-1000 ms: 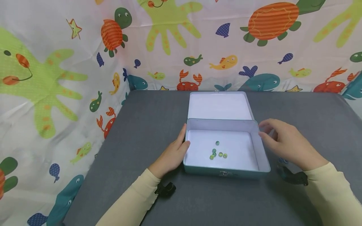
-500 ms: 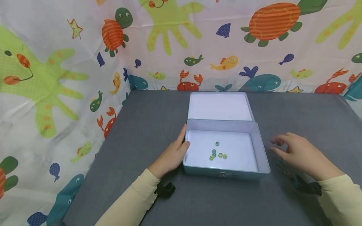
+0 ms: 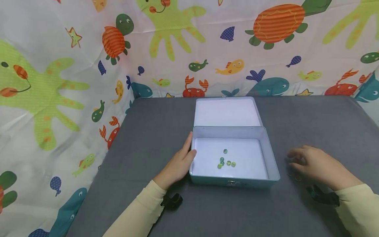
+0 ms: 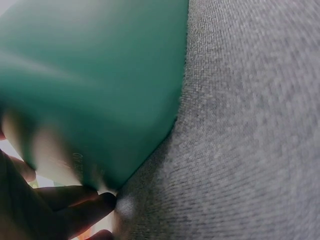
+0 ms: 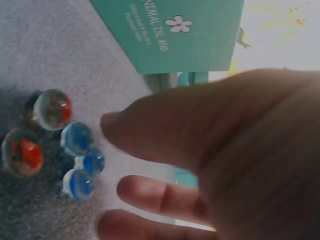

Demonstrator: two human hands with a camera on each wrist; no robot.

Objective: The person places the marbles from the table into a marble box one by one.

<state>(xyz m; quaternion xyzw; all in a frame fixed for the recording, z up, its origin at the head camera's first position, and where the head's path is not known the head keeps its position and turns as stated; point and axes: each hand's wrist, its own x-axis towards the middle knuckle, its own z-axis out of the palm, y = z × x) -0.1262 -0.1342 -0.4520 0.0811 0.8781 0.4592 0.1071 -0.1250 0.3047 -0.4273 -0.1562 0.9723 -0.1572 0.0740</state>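
Left hand (image 3: 177, 163): left of the middle of the table (image 3: 154, 131), thumb and forefinger extended and spread apart.
Right hand (image 3: 322, 167): nearer the right edge, thumb and fingers slightly bent, a gap between them.
Forearms (image 3: 356, 204): in pale yellow sleeves (image 3: 136, 207), angled inward and towards the far edge.

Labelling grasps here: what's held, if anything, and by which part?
The green box, by its left side wall, in the left grip; the right grip holds nothing visible, near marbles.

The green box (image 5: 207, 47) reads "NIMAL ISLAND" beside smaller, blurred lettering (image 5: 140, 25).
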